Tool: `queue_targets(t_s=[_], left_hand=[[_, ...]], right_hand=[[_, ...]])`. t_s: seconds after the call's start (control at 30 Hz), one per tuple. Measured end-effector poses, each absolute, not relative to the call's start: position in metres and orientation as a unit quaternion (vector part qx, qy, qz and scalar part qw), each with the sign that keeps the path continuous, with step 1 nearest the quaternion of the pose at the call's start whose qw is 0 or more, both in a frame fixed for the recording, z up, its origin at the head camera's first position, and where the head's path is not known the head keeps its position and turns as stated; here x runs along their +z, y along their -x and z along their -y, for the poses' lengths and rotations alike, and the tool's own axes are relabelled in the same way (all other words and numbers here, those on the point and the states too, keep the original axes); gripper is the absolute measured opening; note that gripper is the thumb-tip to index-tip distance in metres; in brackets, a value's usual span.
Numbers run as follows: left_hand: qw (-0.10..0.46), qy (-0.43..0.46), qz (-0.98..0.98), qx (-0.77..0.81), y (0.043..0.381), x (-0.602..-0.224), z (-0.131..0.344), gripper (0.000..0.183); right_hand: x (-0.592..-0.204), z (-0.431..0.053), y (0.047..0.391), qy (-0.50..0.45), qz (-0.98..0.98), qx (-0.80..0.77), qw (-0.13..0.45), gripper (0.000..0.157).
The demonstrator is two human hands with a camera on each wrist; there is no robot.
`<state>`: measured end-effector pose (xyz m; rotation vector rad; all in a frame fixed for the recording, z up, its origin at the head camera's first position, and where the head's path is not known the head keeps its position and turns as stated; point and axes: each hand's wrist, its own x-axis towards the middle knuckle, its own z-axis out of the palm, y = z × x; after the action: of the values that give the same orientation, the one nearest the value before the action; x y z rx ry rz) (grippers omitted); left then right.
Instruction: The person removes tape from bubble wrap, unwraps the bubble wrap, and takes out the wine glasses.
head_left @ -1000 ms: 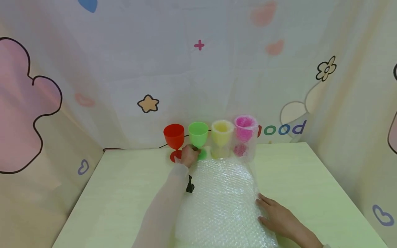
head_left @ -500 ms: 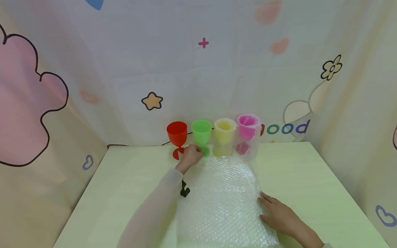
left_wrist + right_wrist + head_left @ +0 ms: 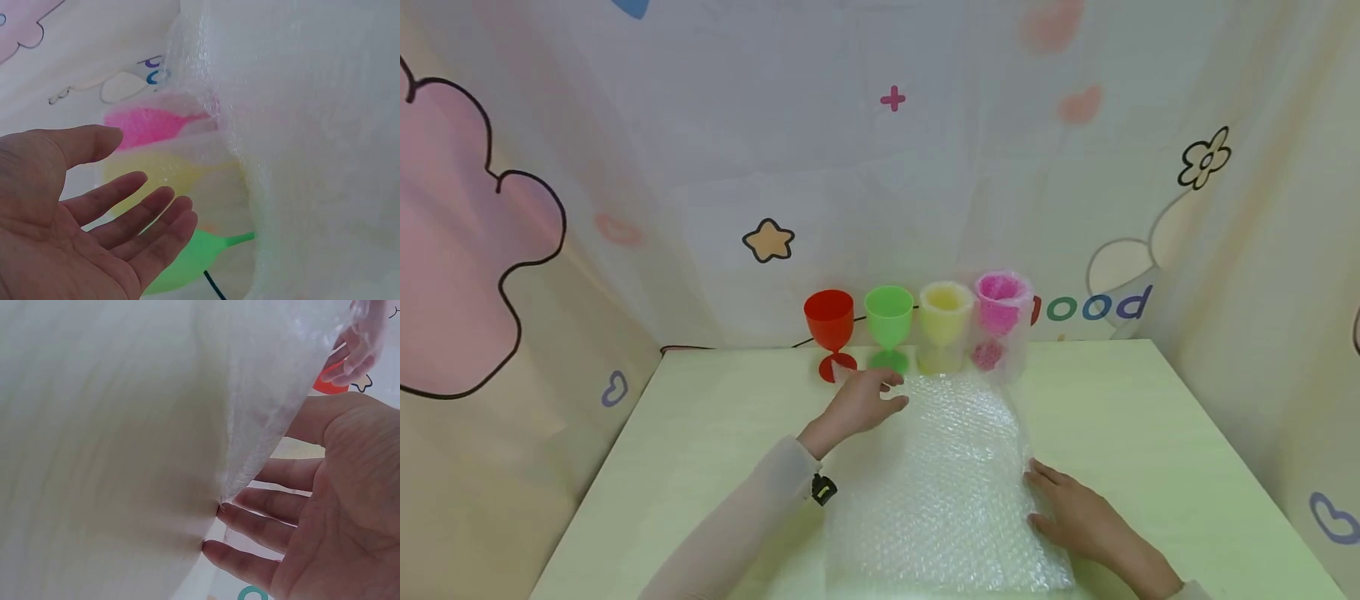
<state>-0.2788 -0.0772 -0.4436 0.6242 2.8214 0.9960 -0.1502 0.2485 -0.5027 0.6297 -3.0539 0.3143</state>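
A sheet of bubble wrap lies on the table, its far end close to a row of goblets. My left hand is over the sheet's far left part, fingers loosely spread and holding nothing. Just beyond it stand a bare green goblet and a bare red goblet. The left wrist view shows the palm beside the green goblet. My right hand rests at the sheet's right edge with fingers extended; in the right wrist view two fingertips touch the table and the thumb is partly behind the wrap.
To the right of the green goblet stand a yellow goblet and a pink goblet, both in bubble wrap. A printed curtain hangs right behind the row. The pale table extends to both sides of the sheet.
My left hand has drawn back from the green goblet's base toward me, and its fingers have opened out. The right hand stays at the sheet's edge. The head view has shifted slightly.
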Motion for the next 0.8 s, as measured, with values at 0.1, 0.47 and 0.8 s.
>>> queue_targets(t_s=[0.1, 0.47, 0.8], left_hand=[[0.047, -0.218, -0.928, 0.297, 0.266, -0.445, 0.082, 0.037], [0.067, -0.228, -0.943, 0.233, 0.237, -0.452, 0.103, 0.044], [0.081, -0.264, -0.947, 0.164, 0.213, -0.465, 0.116, 0.053]], right_hand=[[-0.503, -0.247, 0.150, -0.197, 0.975, 0.106, 0.002, 0.059], [-0.504, -0.247, 0.153, -0.189, 0.975, 0.113, 0.018, 0.059], [-0.501, -0.240, 0.154, -0.195, 0.975, 0.100, 0.026, 0.066]])
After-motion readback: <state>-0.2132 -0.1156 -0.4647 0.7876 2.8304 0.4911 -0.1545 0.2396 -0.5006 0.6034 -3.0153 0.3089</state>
